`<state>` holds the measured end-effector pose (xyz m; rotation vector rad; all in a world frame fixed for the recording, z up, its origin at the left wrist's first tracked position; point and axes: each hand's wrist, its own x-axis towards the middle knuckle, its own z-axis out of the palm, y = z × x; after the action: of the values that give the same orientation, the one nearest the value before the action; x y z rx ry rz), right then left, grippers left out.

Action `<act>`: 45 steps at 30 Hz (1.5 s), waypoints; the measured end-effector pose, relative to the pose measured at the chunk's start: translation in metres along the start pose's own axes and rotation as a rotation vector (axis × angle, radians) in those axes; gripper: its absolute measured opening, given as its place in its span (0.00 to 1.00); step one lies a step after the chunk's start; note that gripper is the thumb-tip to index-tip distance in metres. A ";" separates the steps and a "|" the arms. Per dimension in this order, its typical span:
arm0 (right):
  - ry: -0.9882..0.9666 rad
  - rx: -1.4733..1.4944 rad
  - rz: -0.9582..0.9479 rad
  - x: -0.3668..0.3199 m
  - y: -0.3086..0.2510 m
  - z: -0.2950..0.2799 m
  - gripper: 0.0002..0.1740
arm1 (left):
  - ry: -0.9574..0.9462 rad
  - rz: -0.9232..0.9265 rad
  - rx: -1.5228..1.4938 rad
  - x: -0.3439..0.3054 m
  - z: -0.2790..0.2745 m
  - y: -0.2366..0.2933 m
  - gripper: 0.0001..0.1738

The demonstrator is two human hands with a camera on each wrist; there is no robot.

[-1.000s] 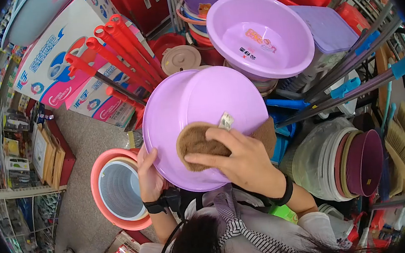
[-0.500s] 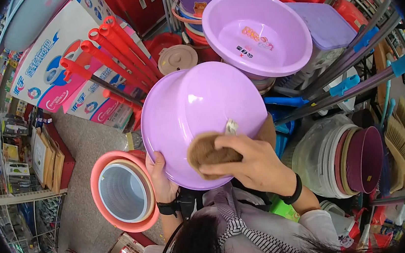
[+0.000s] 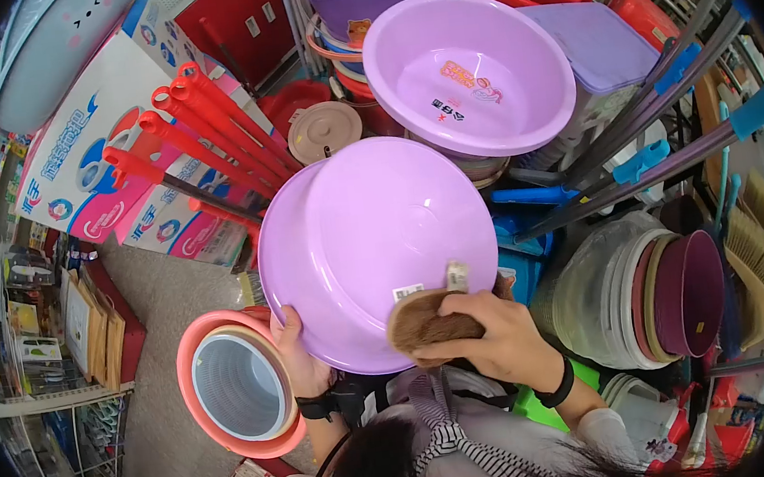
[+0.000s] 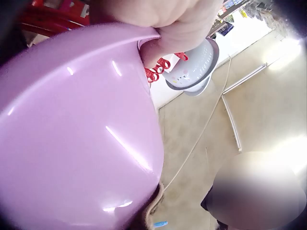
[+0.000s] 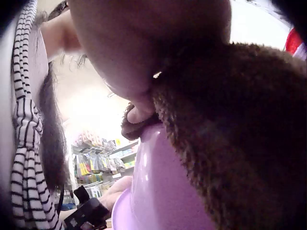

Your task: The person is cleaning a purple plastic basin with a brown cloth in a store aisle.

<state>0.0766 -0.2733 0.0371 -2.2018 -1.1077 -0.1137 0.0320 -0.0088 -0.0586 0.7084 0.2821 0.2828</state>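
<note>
A purple basin is held bottom up in front of the body, with a small white label near its lower edge. My left hand grips its rim at the lower left, thumb on the outer side; in the left wrist view that hand curls over the rim of the basin. My right hand pinches a brown fuzzy cloth against the basin's lower right side. The right wrist view shows the cloth hanging large beside the basin, with the right hand above.
Another purple basin sits on a stack ahead. Red poles and boxes stand at the left, nested baskets lower left. Blue-ended poles and stacked bins are at the right, a lidded bin beyond the held basin.
The cloth and right hand have moved right and slightly down over the basin. The basin has turned, bringing a label into view near the cloth. The left hand still grips the rim.
</note>
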 end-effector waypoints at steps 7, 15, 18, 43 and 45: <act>0.133 0.058 0.159 -0.034 0.006 0.017 0.30 | 0.060 -0.005 -0.009 0.000 0.001 0.002 0.28; 0.125 -0.020 0.151 -0.034 0.000 0.025 0.33 | 0.120 0.019 -0.008 -0.004 -0.018 0.014 0.27; 0.229 -0.064 0.353 -0.049 0.021 0.025 0.32 | 0.090 0.043 -0.016 -0.002 -0.034 0.018 0.27; 0.469 0.269 0.466 -0.030 0.087 0.038 0.17 | 0.086 0.053 0.092 -0.011 -0.036 0.020 0.28; 0.449 0.326 0.451 -0.035 0.085 0.036 0.16 | 0.111 0.063 0.090 -0.012 -0.038 0.019 0.28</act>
<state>0.1098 -0.3119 -0.0474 -1.9441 -0.3447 -0.2016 0.0051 0.0235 -0.0718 0.7927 0.3806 0.3716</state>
